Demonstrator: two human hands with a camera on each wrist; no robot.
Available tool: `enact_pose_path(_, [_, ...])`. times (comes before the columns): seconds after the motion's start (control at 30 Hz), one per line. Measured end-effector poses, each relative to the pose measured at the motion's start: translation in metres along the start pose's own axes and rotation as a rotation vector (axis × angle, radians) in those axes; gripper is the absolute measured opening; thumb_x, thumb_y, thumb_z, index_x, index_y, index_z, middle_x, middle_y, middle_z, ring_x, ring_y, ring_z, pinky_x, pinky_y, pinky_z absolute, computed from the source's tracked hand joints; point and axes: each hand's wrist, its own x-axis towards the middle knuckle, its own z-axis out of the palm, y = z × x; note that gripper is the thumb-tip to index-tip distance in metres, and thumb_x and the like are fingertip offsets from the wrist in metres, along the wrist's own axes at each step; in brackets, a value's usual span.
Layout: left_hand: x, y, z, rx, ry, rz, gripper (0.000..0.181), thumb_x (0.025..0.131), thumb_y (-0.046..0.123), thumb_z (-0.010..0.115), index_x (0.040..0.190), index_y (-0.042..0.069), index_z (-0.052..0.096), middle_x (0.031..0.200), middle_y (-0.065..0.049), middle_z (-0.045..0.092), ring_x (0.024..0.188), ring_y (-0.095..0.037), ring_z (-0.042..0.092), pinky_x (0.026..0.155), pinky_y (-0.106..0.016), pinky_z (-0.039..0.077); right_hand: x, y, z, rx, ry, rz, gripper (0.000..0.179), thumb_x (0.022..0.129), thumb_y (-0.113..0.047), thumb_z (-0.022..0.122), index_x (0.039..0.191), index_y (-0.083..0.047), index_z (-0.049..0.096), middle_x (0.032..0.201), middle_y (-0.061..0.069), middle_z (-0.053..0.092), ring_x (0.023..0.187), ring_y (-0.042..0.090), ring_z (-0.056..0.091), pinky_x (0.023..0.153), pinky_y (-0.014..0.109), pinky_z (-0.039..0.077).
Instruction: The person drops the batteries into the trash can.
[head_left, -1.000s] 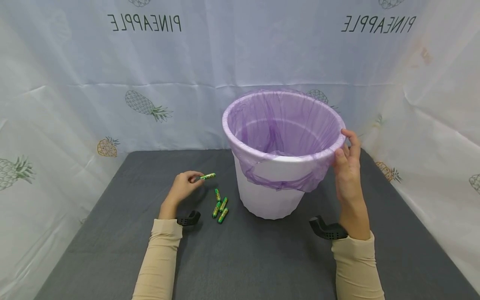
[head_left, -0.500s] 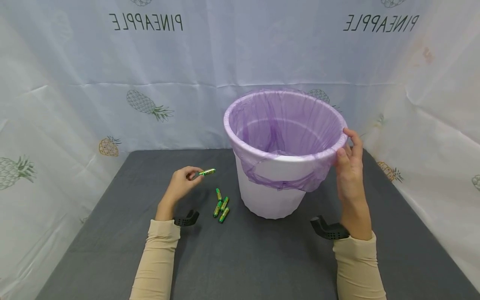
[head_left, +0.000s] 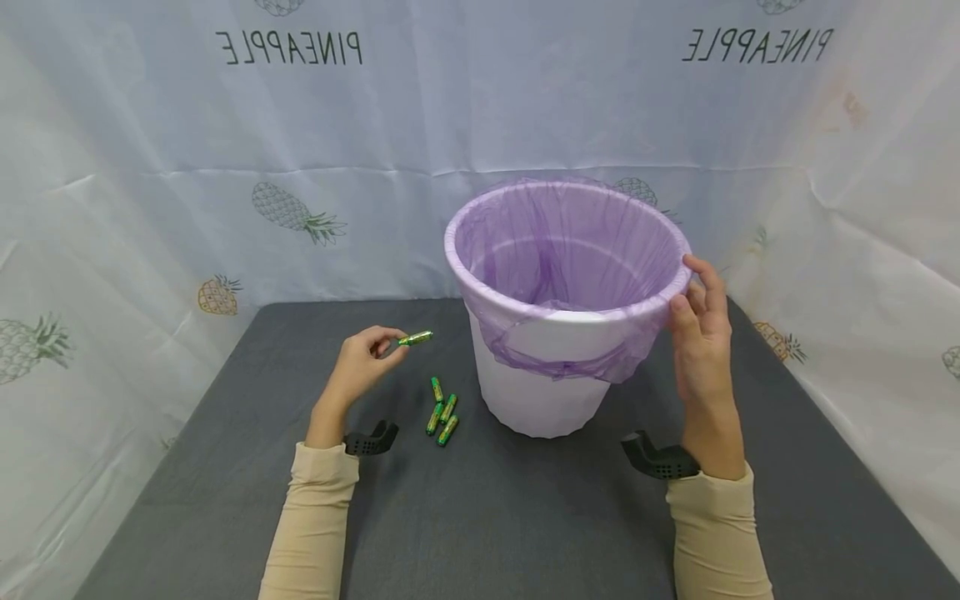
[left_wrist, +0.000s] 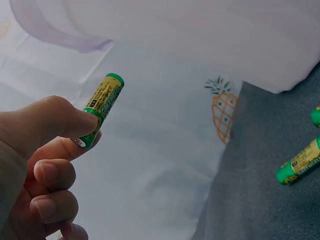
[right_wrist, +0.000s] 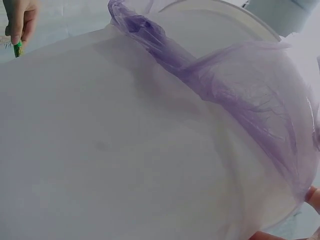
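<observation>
A: Nearest us, two tan sleeves [head_left: 309, 533] come in at seven and five o'clock over the dark tabletop [head_left: 495, 517].

B: Just beyond, four loose batteries [head_left: 448, 409] lie bunched together, at four o'clock from the left hand [head_left: 360, 367]!

A: And that left hand is busy: thumb and forefinger pinch the held battery [head_left: 417, 338] by its near end, up off the tabletop, other fingers curled below.

B: Which way does it point?

A: Long axis out from the fingertips, just short of three o'clock, straight at the side of the white bin [head_left: 536, 408]. A plain gap between tip and wall, mind you, and the bin's mouth sits higher, at two o'clock.

B: So the right hand [head_left: 701, 346] is the nearer one, touching! It grips the rim between three and four o'clock, over the purple liner [head_left: 585, 267].

A: Farthest off, at twelve, hangs the pineapple-print cloth [head_left: 450, 108].

B: What's hidden?

A: The thumb covers part of the held battery. The left wrist view shows only two loose ones, cut off at three o'clock. The right wrist view is mostly bin wall, its fingers clipped around four. And the bin's floor? Can't see it.
</observation>
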Motion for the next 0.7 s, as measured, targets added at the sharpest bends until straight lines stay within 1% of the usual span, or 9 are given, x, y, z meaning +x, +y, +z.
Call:
enact_pose_path(0.13, [-0.001, 0.005, -0.003, -0.011, 0.035, 0.034, 0.014, 0.09, 0.013, 0.068, 0.1, 0.005, 0.071, 0.069, -0.002, 0.039, 0.059, -0.008, 0.031, 0.062, -0.025, 0.031, 0.002, 0.0, 0.001, -0.013, -0.013, -0.007, 0.039, 0.098, -0.01, 0.052, 0.137, -0.012, 0.046, 0.113, 0.004, 0.059, 0.092, 0.008, 0.056, 0.08, 0.018, 0.048])
enact_pose_path(0.23, [-0.002, 0.008, -0.005, -0.016, 0.046, 0.05, 0.013, 0.089, 0.012, 0.068, 0.1, 0.004, 0.071, 0.069, -0.005, 0.04, 0.059, -0.008, 0.03, 0.062, -0.025, 0.03, 0.002, 0.0, 0.001, -0.021, -0.01, -0.012, 0.039, 0.098, -0.01, 0.052, 0.137, -0.012, 0.046, 0.112, 0.003, 0.06, 0.091, 0.007, 0.056, 0.079, 0.017, 0.048])
enact_pose_path(0.37, [-0.003, 0.012, -0.006, -0.007, 0.052, 0.072, 0.012, 0.089, 0.011, 0.068, 0.099, 0.004, 0.071, 0.069, -0.009, 0.042, 0.06, -0.007, 0.031, 0.062, -0.025, 0.03, 0.002, 0.0, 0.002, -0.014, 0.009, -0.023, 0.038, 0.098, -0.01, 0.054, 0.135, -0.011, 0.048, 0.114, 0.004, 0.06, 0.092, 0.008, 0.057, 0.079, 0.018, 0.048])
enact_pose_path(0.5, [-0.004, 0.016, -0.007, 0.002, 0.062, 0.098, 0.012, 0.089, 0.012, 0.068, 0.098, 0.004, 0.071, 0.07, -0.014, 0.044, 0.06, -0.008, 0.031, 0.062, -0.024, 0.03, 0.002, 0.001, 0.001, -0.013, 0.037, -0.038, 0.038, 0.097, -0.01, 0.056, 0.134, -0.011, 0.05, 0.11, 0.005, 0.058, 0.089, 0.007, 0.054, 0.076, 0.017, 0.048])
enact_pose_path(0.6, [-0.003, 0.019, -0.008, 0.004, 0.068, 0.112, 0.012, 0.089, 0.013, 0.068, 0.097, 0.005, 0.071, 0.07, -0.011, 0.043, 0.061, -0.008, 0.031, 0.061, -0.024, 0.03, 0.001, 0.003, 0.001, -0.023, 0.05, -0.051, 0.037, 0.097, -0.01, 0.056, 0.134, -0.011, 0.051, 0.104, 0.002, 0.056, 0.085, 0.006, 0.051, 0.074, 0.016, 0.045])
enact_pose_path(0.7, [-0.002, 0.023, -0.009, 0.008, 0.065, 0.125, 0.011, 0.089, 0.014, 0.068, 0.097, 0.006, 0.071, 0.07, -0.006, 0.041, 0.062, -0.009, 0.032, 0.062, -0.024, 0.03, 0.0, 0.006, 0.001, -0.031, 0.055, -0.069, 0.038, 0.097, -0.011, 0.056, 0.134, -0.011, 0.051, 0.099, 0.0, 0.055, 0.085, 0.006, 0.049, 0.073, 0.016, 0.044])
